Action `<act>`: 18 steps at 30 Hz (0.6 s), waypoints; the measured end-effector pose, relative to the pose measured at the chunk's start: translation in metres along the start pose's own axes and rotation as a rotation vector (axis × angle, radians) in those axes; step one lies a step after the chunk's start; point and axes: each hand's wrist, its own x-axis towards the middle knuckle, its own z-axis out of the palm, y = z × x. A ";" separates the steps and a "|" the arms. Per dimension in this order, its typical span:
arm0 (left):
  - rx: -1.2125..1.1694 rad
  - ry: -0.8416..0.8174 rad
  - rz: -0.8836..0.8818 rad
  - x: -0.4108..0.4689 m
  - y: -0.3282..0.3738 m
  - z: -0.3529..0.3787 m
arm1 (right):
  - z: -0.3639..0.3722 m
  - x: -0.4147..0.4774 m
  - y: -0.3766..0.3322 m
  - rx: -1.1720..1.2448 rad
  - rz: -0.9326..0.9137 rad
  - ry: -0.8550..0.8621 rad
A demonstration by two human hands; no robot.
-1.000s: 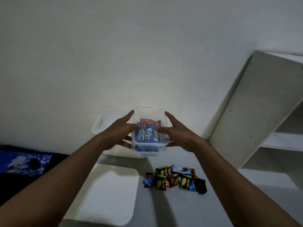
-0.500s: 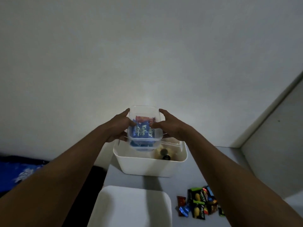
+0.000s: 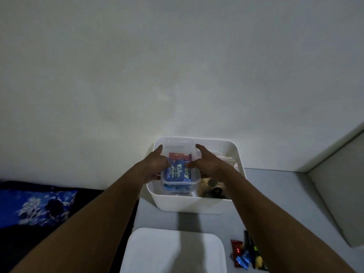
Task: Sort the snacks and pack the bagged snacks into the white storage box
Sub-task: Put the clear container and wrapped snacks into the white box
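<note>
A clear plastic container (image 3: pixel 180 186) filled with blue and red snack packets sits low inside the left half of the white storage box (image 3: pixel 189 203), which stands against the wall. My left hand (image 3: pixel 155 166) grips the container's left side and my right hand (image 3: pixel 208 165) grips its right side, thumbs over the lid. The box's right half holds another clear container and a dark-capped item, partly hidden by my right forearm. Loose snack packets (image 3: pixel 244 255) lie on the grey surface at the lower right.
The box's white lid (image 3: pixel 171 253) lies flat in front of the box, near me. A white shelf panel (image 3: pixel 338 203) stands to the right. Dark blue patterned fabric (image 3: pixel 37 205) lies at the left, below the surface edge.
Both hands carried the clear container leftwards over the white box and lowered it down inside the box's left half. The view shifted, so the loose packets now sit at the lower right.
</note>
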 end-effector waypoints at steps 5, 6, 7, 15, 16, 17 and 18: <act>-0.003 0.013 0.000 0.027 -0.014 0.014 | 0.012 0.009 0.012 -0.037 -0.025 -0.015; -0.001 0.023 0.022 0.028 -0.015 0.016 | 0.015 0.013 0.016 -0.037 -0.035 -0.012; -0.008 0.026 0.042 0.030 -0.016 0.017 | 0.017 0.018 0.021 -0.045 -0.050 -0.006; -0.025 0.085 0.054 0.072 -0.040 0.029 | 0.033 0.110 0.115 -0.152 -0.055 -0.024; -0.020 0.082 0.049 0.080 -0.046 0.031 | 0.036 0.113 0.119 -0.162 -0.039 -0.028; -0.021 0.083 0.046 0.085 -0.050 0.031 | 0.038 0.109 0.116 -0.165 -0.019 -0.022; -0.012 0.091 0.038 0.087 -0.051 0.032 | 0.040 0.095 0.099 -0.161 -0.002 -0.025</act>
